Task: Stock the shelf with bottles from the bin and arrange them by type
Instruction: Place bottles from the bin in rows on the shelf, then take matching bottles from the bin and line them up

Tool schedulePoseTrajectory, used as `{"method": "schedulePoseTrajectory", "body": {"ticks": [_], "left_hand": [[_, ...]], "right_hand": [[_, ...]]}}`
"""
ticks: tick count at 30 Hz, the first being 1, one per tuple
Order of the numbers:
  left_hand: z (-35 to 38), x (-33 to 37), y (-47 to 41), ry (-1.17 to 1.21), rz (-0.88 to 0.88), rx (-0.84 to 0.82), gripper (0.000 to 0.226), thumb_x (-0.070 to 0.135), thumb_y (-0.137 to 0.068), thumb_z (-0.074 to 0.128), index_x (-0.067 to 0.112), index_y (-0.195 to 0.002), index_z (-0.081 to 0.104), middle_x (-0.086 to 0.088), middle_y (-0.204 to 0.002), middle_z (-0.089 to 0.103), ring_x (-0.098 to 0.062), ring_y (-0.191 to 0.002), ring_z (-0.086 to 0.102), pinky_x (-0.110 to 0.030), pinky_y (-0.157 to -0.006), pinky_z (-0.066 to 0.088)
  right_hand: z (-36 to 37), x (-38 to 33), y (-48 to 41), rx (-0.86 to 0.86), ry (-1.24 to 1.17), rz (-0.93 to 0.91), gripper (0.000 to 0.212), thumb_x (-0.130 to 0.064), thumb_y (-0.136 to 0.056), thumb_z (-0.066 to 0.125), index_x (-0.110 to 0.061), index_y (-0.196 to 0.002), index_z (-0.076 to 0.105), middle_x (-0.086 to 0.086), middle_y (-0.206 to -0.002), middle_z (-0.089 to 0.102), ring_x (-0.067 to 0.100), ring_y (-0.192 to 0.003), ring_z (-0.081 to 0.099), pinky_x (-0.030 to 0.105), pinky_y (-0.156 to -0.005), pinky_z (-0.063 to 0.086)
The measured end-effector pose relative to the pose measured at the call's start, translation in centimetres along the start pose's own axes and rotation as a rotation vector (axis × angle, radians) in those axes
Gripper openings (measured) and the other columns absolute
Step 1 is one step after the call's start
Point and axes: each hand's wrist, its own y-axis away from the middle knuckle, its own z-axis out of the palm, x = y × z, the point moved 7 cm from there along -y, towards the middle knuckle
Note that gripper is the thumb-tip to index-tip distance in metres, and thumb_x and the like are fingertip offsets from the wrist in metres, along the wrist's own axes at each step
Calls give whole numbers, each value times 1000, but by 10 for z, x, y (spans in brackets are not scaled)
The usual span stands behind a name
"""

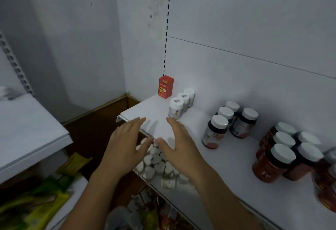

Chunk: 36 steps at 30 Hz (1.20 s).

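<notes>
We are between bottles, with nothing in hand. Our left hand point(125, 142) and right hand point(179, 144) hover side by side over the front left corner of the shelf point(234, 171), palms down, fingers straight and spread, thumbs nearly meeting, gripping nothing. We judge the sorting by type to be well under way. Three white bottles point(176, 107) stand in a row running back toward the wall, the front one just beyond our right hand. A cluster of dark bottles point(216, 131) stands to their right, and a cluster of red bottles point(274, 164) further right again, well apart from both hands. A red box point(165, 87) stands in the back corner. Below the shelf edge, under and between our hands, a crowd of white caps point(156, 162) shows; whether these sit in the bin we cannot tell. As we read it, the next move calls for reaching down for another bottle, then setting it upright with its own kind without knocking the front white bottle
</notes>
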Motion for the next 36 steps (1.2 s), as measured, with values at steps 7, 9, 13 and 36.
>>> {"method": "schedulePoseTrajectory", "body": {"ticks": [7, 9, 13, 36], "left_hand": [[-12, -13, 109, -189, -192, -21, 78, 76, -95, 45, 39, -161, 29, 9, -164, 39, -17, -150, 37, -49, -122, 36], [-16, -8, 140, -219, -247, -17, 78, 76, -95, 47, 38, -160, 30, 9, -164, 40, -17, -150, 38, -47, -122, 36], [-25, -2, 203, -218, -359, -9, 75, 71, -95, 53, 35, -159, 35, 8, -160, 44, -19, -146, 44, -48, -115, 44], [190, -211, 375, 259, -895, -452, 59, 34, -101, 68, 12, -151, 46, -12, -140, 61, -31, -119, 63, -38, -97, 53]], "right_hand": [[19, -16, 74, -251, 211, -199, 80, -56, -99, 57, -38, -163, 13, -12, -172, 8, 12, -159, 6, 42, -129, 19], [26, -16, 95, -297, 254, -260, 81, -58, -99, 56, -36, -164, 12, -11, -172, 9, 13, -159, 7, 44, -128, 20], [51, -15, 127, -419, 290, -352, 83, -61, -97, 56, -33, -164, 16, -6, -171, 19, 17, -157, 17, 46, -126, 27], [338, 145, 165, -862, 212, 212, 59, -38, -100, 68, -16, -150, 47, 7, -144, 56, 30, -133, 55, 29, -91, 41]]}}
